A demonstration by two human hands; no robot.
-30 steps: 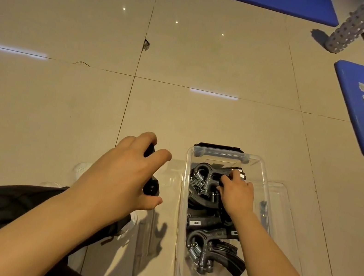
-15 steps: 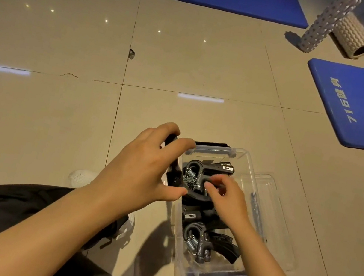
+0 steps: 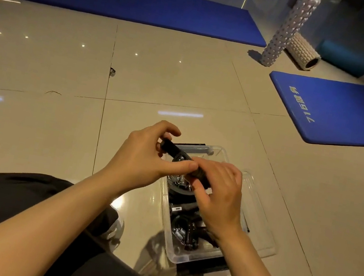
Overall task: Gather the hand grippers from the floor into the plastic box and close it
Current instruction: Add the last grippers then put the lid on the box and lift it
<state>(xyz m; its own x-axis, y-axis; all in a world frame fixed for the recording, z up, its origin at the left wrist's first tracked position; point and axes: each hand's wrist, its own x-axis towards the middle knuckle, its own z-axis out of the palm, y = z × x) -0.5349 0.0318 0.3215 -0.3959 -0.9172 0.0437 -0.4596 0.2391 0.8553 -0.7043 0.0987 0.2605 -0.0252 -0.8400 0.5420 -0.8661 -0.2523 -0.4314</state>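
Note:
A clear plastic box (image 3: 218,155) stands open on the tiled floor in front of me, with several black hand grippers (image 3: 186,232) with metal springs lying inside. Over the box's far half I hold one black hand gripper (image 3: 173,152) between both hands. My left hand (image 3: 146,156) grips its upper handle with fingers and thumb. My right hand (image 3: 220,193) curls round its lower handle. The box's clear lid (image 3: 263,225) lies flat on the floor, right of the box and partly under it.
Two blue exercise mats lie on the floor, one at the back (image 3: 139,1) and one at the right (image 3: 341,112). Two foam rollers (image 3: 294,33) stand and lie at the back right. My black-trousered leg (image 3: 6,204) and a white shoe (image 3: 115,226) fill the lower left.
My left hand has carried the hand gripper rightward over the box. My right hand has risen from the grippers in the box and taken hold of its other handle.

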